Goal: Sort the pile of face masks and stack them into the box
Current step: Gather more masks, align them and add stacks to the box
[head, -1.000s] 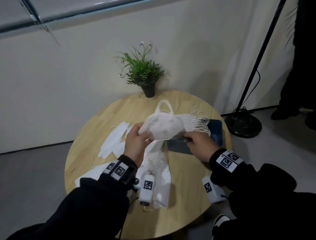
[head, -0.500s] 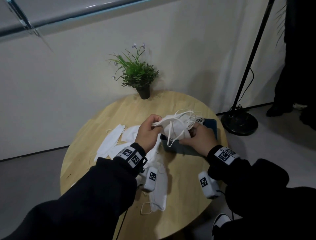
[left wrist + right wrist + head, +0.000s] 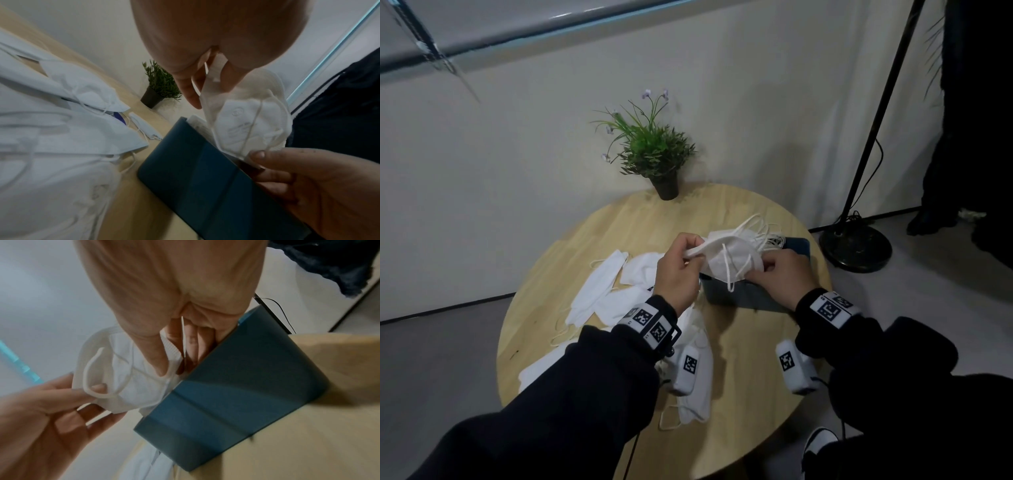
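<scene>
1. Loose masks [image 3: 599, 291] lying on the round table [image 3: 739, 342] from 9 to 7 o'clock, unsorted, ear loops tangled; more partly hidden under the left sleeve, one long mask [image 3: 695, 387] near 6 o'clock. Judged: most of the pile not yet boxed.
2. Left hand [image 3: 678, 270] raised over table centre, thumb and forefinger pinching the left tip of a folded white mask [image 3: 729, 257]; remaining fingers loosely curled.
3. Held mask suspended between both hands, just above the near rim of the dark blue box [image 3: 739, 298], not yet inside; one ear loop dangling over the box front.
4. Right hand [image 3: 780, 277] at 3 o'clock of the mask, fingertips pinching its right edge, hand close against the box rim.
5. Box standing right of centre, toward 2 o'clock; white ear loops [image 3: 767, 233] of masks bunched above its far rim, so some stacking judged done. Count impossible to tell.
6. Remaining: seat this mask, then clear the left-side masks.
</scene>
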